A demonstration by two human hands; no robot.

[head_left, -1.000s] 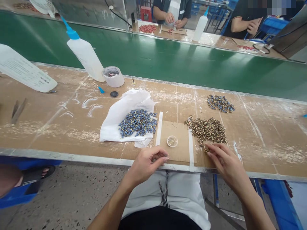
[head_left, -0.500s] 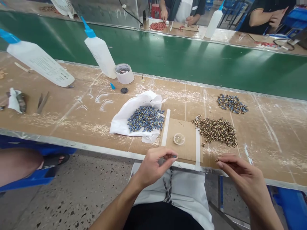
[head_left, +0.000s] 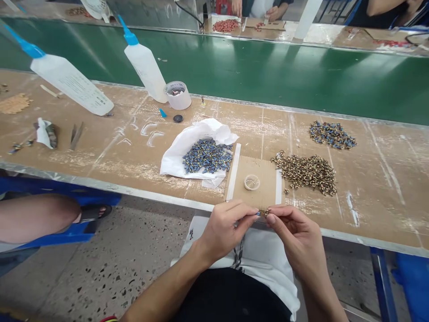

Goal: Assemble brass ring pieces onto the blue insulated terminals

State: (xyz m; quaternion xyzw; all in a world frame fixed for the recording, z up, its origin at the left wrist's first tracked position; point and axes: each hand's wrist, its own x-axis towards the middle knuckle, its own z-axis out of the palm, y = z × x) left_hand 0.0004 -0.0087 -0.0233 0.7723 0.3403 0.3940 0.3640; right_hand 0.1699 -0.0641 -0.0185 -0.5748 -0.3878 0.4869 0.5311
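A squeeze bottle (head_left: 145,71) stands by the surface's (head_left: 368,205) far edge; at the near edge, your left hand (head_left: 226,228) pinches a blue part (head_left: 258,213), your right hand (head_left: 300,235) a brass-coloured part (head_left: 266,212) beside it.

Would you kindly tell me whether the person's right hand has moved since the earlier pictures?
Yes: against the white tape strip beside the brassy pile, the right hand has moved left, its fingertips passing from the strip's right to its left.
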